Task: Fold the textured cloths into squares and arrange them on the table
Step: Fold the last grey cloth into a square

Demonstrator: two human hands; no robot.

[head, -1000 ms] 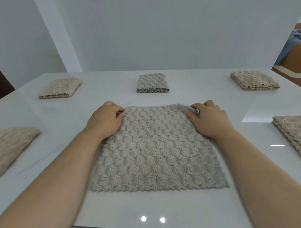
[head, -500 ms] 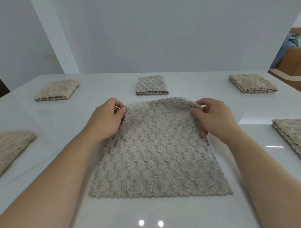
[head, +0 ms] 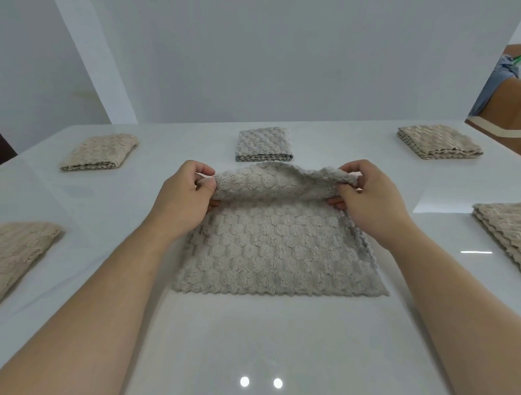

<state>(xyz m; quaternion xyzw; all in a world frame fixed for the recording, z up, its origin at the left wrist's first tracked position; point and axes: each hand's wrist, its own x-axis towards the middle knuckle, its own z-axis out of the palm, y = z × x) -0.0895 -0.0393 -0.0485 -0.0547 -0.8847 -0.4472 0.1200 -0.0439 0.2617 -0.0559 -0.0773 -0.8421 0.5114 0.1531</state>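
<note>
Fingers pinching cloth at far corners, lifted; near edge on table

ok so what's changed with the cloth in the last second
The left hand and right hand went from resting on the far corners of the flat cloth to pinching them, and lifted the far edge up and back toward the person. Its near edge stays on the table; the folded cloths around it have not moved.

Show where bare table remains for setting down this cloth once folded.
Free: the table strip nearer than the open cloth; the gaps either side of the grey folded cloth, toward the far-left cloth and far-right cloth. Crowded: the centre, where the left hand and right hand pinch the open cloth's far edge.
</note>
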